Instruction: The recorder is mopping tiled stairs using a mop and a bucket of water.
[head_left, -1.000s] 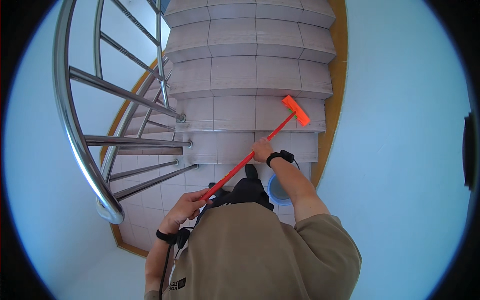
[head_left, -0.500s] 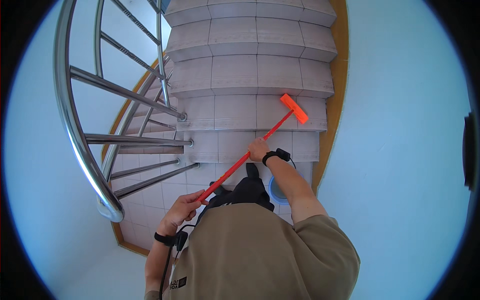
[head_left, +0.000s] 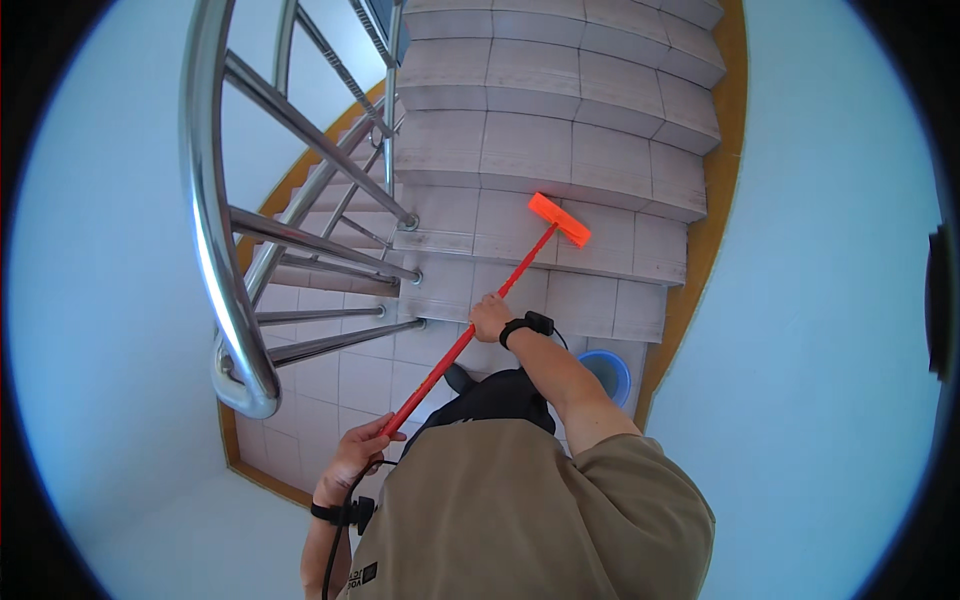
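Tiled stairs (head_left: pixel 530 145) rose ahead of both hands, with a steel railing (head_left: pixel 208 215) off to their left. The left hand (head_left: pixel 365 450) curled lightly round the near end of the red brush (head_left: pixel 432 378); the right hand (head_left: pixel 490 318) was closed round it farther up. Its orange head (head_left: pixel 559 220) lay ahead and right of the right hand, over a tread (head_left: pixel 500 220), its underside hidden, so full contact was hard to judge. A bucket (head_left: pixel 607 355) stood behind and right of the right hand. Good strokes probably called for the right hand to press evenly, the left to steer, and the head to sit flat.
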